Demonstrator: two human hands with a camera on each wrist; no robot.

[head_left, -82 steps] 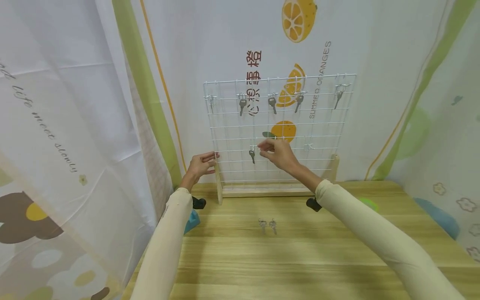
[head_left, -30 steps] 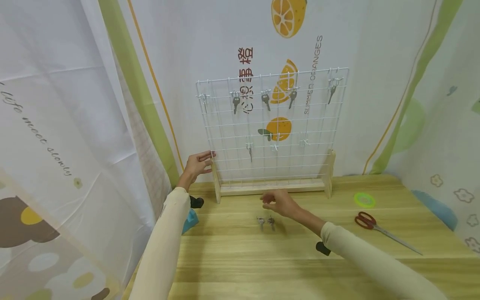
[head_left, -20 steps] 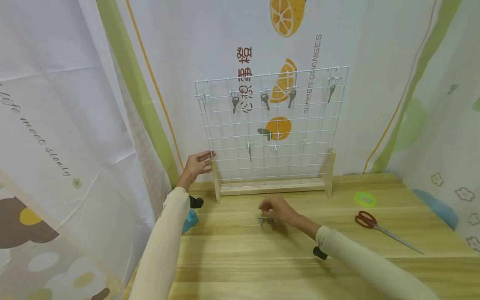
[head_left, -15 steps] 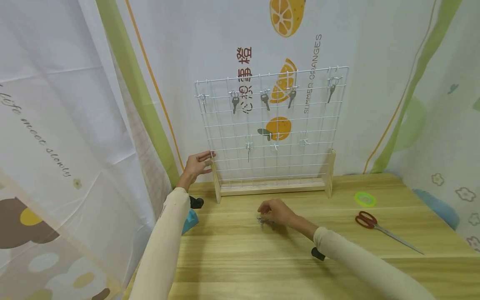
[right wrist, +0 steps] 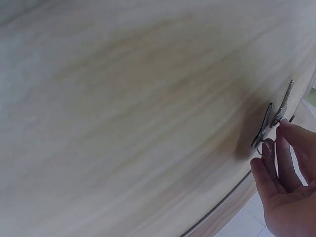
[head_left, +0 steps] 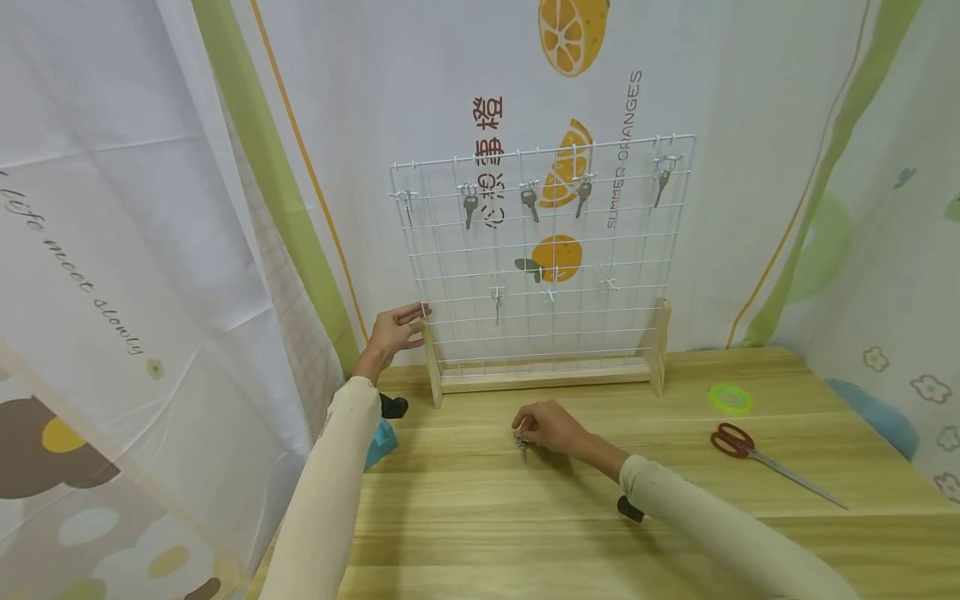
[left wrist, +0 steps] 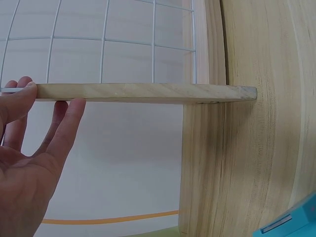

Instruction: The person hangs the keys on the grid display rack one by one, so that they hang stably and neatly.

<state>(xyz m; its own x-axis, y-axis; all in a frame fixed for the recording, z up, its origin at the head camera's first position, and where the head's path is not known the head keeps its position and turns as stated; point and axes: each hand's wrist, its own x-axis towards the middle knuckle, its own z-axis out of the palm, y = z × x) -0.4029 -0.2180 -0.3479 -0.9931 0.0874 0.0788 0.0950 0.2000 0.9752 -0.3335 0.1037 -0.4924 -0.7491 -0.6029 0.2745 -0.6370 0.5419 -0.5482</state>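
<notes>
A white wire grid rack stands upright in a wooden base. My left hand holds its left wooden upright near the top, fingertips on both sides of the wood. My right hand is low over the table, thumb and finger pinching a key at its ring end. A second key with a ring lies beside it under the fingers; in the head view the hand hides this one. Several keys, such as one key, hang along the upper row. Another key hangs lower left.
Two bare hooks, a middle hook and a right hook, sit on the lower row. Red-handled scissors and a green disc lie at right. A blue object is beside my left forearm.
My right hand has come down from the lower-row key to the two keys on the table, then moved slightly left and closed on one. The left hand stays at the upright.
</notes>
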